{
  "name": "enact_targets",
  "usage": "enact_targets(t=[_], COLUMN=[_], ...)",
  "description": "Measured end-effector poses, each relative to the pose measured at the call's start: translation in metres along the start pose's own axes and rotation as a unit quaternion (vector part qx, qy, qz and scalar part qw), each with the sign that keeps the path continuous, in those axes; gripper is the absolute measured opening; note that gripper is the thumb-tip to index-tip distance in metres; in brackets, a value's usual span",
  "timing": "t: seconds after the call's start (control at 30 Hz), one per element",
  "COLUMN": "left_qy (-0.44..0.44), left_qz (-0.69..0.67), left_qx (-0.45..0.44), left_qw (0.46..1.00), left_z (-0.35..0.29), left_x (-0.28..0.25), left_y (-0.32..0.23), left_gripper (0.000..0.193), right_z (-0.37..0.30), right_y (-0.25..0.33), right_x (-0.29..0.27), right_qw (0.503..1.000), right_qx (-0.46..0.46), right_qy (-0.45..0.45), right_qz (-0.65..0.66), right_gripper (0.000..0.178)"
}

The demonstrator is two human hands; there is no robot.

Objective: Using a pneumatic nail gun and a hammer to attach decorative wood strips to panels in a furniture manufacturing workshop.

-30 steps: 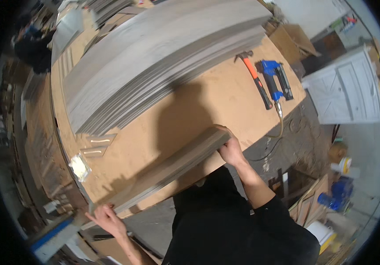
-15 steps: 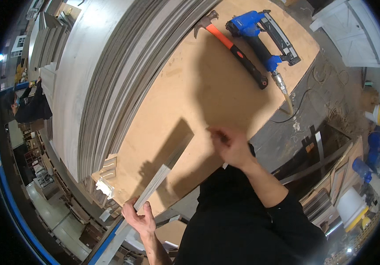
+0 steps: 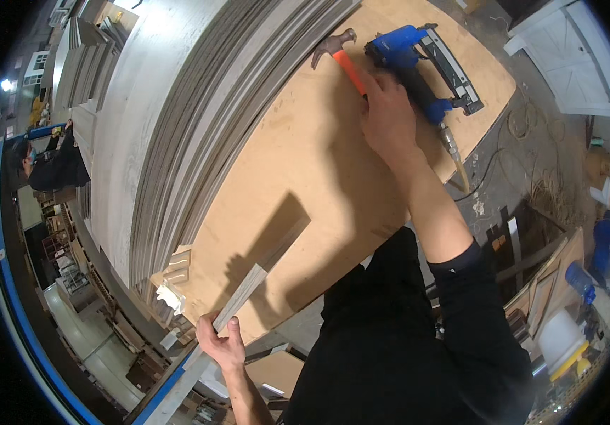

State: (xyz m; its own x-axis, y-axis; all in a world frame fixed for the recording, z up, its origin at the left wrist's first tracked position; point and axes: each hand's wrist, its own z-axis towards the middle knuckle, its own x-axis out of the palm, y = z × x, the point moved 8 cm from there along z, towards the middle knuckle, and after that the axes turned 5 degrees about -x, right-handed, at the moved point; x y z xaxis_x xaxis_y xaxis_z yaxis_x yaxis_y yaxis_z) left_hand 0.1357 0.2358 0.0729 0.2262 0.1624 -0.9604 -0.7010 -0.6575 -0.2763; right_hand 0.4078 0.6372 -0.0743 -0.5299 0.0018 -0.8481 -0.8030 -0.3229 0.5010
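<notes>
My left hand [image 3: 223,343] pinches grey wood strips [image 3: 243,292], thumb on one side and fingers on the other. They slant across the corner of the tan work board [image 3: 284,152]; a stepped joint shows partway, and the far part lies in shadow. My right hand [image 3: 390,117] is closed over the black grip of a claw hammer [image 3: 347,69], which lies on the board. The hammer's steel head and orange shaft show beyond the fingers, while its grip is mostly hidden. Just right of this hand lies a blue and black nail gun [image 3: 398,44] with an air hose fitting.
Tall layers of grey boards [image 3: 199,106] flank the work board on the left. A person in dark clothes [image 3: 60,166] stands far left. An air hose [image 3: 466,173] runs off the right edge. A white bucket [image 3: 561,340] and wood frames stand at lower right.
My right hand has moved forward from the board's near edge onto the hammer's grip. My left hand keeps its hold on the wood strips. The view has shifted slightly.
</notes>
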Motion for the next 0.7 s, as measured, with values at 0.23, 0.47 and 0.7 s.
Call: enact_targets(t=[0.23, 0.47, 0.7], left_qy=[0.007, 0.190, 0.135], left_qz=[-0.016, -0.114, -0.058], left_qx=[0.024, -0.038, 0.185], left_qw=[1.000, 0.974, 0.972], left_z=[0.022, 0.078, 0.076], left_x=[-0.003, 0.077, 0.126], left_y=[0.014, 0.005, -0.081], left_gripper=[0.047, 0.041, 0.046], right_z=[-0.056, -0.195, -0.251], right_y=[-0.018, -0.037, -0.066], right_x=[-0.004, -0.024, -0.051], right_qw=[0.891, 0.708, 0.744], right_qx=[0.125, 0.370, 0.371], right_qy=[0.089, 0.223, 0.242], right_qz=[0.429, 0.559, 0.500], right_gripper=[0.050, 0.043, 0.039])
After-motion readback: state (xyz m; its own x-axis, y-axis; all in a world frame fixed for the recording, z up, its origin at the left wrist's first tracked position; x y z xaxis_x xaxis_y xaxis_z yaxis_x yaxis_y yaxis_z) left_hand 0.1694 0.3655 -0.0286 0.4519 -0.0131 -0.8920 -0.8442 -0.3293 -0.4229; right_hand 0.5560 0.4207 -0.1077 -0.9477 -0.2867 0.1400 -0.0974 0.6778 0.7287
